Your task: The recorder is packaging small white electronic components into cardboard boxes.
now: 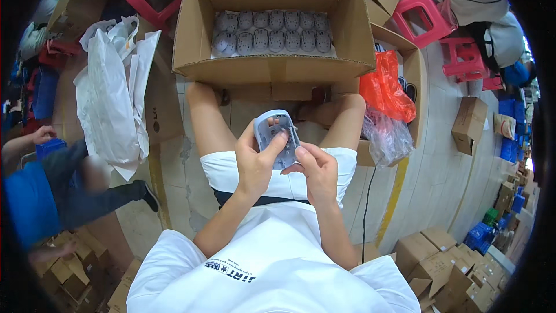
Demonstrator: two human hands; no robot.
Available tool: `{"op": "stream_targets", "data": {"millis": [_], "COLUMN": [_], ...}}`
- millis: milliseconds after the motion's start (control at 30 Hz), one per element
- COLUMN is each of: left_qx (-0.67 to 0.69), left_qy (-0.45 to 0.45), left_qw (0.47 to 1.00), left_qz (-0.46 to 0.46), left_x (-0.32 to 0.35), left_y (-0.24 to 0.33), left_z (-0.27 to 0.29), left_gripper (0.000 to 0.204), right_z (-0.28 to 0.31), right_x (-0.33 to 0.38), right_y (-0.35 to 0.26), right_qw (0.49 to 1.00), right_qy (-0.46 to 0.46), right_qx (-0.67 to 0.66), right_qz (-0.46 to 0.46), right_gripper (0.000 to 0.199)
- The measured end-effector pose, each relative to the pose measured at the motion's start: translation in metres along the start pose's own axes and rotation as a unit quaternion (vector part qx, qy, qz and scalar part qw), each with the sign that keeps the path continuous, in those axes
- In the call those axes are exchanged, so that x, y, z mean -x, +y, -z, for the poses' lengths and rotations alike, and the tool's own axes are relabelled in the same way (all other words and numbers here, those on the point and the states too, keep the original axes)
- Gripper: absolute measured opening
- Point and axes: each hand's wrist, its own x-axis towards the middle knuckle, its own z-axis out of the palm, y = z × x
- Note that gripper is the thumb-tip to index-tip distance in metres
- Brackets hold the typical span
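A grey, hollow plastic housing (284, 160), shaped like a computer mouse shell, is held over my lap with its open inside facing up. My left hand (253, 159) grips it by the left side, the thumb reaching across the inside. At its lower right edge my right hand (317, 169) pinches with thumb and forefinger; whether a small part sits between those fingertips is hidden. Straight ahead stands an open cardboard box (278, 70), in which several similar grey housings (269, 39) lie in two rows.
White plastic sheeting (113, 93) is at the left. A second carton (414, 72) with red bags (385, 84) and clear plastic (389, 136) stands at the right. Pink stools (421, 20) are beyond. A person in blue (35, 197) is at the left. Cartons (425, 252) are stacked at the lower right.
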Motion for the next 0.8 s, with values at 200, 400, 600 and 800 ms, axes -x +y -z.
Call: {"op": "stream_targets", "data": {"millis": [200,400,600,800], "left_qx": [0.035,0.061,0.014,-0.015], "left_qy": [-0.022,-0.037,-0.028,-0.039], "left_qw": [0.999,0.997,0.999,0.998], "left_qz": [0.003,0.006,0.028,0.044], "left_x": [0.004,0.004,0.0,-0.008], "left_y": [0.005,-0.001,-0.008,-0.017], "left_z": [-0.007,-0.011,-0.018,-0.039], "left_gripper": [0.026,0.026,0.023,0.024], "right_z": [0.008,0.013,0.017,0.042], "right_x": [0.0,0.001,-0.01,-0.02], "right_y": [0.005,0.006,0.004,0.001], "right_qw": [1.0,1.0,1.0,1.0], "right_qy": [-0.015,-0.012,0.011,-0.01], "right_qx": [0.006,-0.015,0.008,-0.004], "right_qz": [-0.004,0.003,-0.016,-0.029], "right_gripper": [0.023,0.019,0.019,0.019]}}
